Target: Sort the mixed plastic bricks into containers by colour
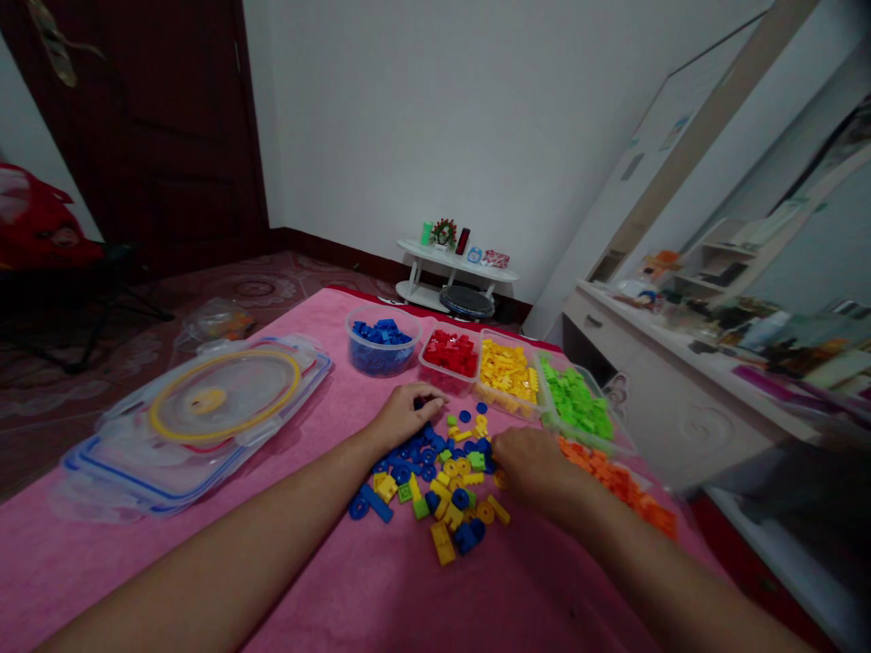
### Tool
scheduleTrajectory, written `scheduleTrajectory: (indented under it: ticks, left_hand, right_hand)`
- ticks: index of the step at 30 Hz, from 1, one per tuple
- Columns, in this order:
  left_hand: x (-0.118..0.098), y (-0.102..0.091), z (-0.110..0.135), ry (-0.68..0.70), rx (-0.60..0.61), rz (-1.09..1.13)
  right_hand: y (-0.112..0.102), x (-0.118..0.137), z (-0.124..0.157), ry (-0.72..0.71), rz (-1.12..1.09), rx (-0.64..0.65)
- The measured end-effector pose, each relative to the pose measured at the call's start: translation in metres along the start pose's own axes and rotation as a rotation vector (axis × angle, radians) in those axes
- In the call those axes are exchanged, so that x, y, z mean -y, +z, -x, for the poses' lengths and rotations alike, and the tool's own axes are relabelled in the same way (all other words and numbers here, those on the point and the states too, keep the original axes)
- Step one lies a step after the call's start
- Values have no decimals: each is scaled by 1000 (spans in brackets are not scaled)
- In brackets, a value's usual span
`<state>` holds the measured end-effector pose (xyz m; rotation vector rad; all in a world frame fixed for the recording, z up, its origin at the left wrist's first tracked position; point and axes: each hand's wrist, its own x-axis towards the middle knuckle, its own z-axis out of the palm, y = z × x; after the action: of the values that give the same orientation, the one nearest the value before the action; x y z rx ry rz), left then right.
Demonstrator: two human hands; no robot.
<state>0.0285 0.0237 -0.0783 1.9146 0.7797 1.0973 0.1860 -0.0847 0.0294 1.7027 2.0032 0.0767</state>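
Note:
Mixed building blocks [442,490], mostly blue and yellow with a few green, lie in a loose pile on the pink cloth. At the pile's far left edge, my left hand [405,417] is closed, its curled fingers and thumb around a dark blue block [420,402]. My right hand [531,461] bends down at the pile's right side with its fingers closed. Its fingertips are turned away, so what they hold, if anything, is hidden. Small blue wheel-like pieces [464,416] lie between the hands.
Behind the pile stand a round tub of blue blocks [354,349] and boxes of red [449,354], yellow [509,372] and green blocks [577,404]. Orange blocks [632,494] sit beside my right forearm. Stacked clear lids [197,426] lie at the left.

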Motion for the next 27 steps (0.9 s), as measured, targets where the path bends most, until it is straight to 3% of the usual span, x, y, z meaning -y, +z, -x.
scheduleTrajectory:
  ticks: [4,13,17,22,24,27]
  left_hand:
    - [8,0,-1,-63,-82,-103]
    - [17,-12,-6,-109,45,-103]
    - [20,-20,-8,-87,136,-63]
    - [20,-23,-9,-77,181,-125]
    - [20,-20,-9,-31,141,-206]
    - [20,-16,-7,55,95,-336]
  right_hand:
    - [15,7,2,12,-11,32]
    - [25,3,-6,19,-56,0]
    - [12,-1,-5,7,-19,-1]
    - [-23,-3,-18,37,-70,-215]
    - [-23,0,-32,72,-126,-278]
    - [-7,5,-57,122,-216,-282]
